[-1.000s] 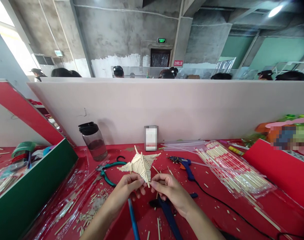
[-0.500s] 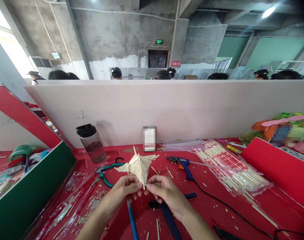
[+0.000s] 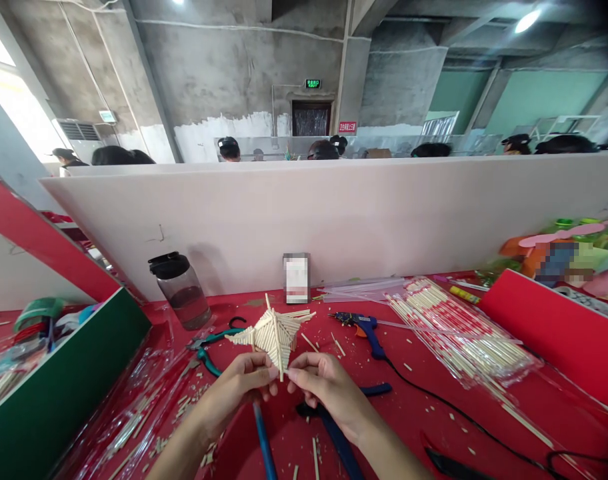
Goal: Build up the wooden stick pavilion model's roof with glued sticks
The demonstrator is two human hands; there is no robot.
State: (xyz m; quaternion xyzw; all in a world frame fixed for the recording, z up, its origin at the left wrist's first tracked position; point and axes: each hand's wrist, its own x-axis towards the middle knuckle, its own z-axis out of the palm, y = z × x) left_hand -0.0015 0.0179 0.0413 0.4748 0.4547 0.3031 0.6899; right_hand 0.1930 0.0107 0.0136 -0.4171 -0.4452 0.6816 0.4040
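Over the table, the star-shaped stick model is pinched at its near tip by the left hand and right hand, a lengthwise stick apparently being aligned, with light, steady pressure seemingly required next.

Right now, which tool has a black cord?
The blue glue gun, beside the bagged sticks; its cord trails from the grip. The teal-handled pliers and the tool below your right hand show none.

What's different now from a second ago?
The left hand and right hand have shifted slightly left with the stick star, its lower end moving most. The camera view shifted a little. Nothing was visibly grasped or let go; the glue gun and bottle stayed put.
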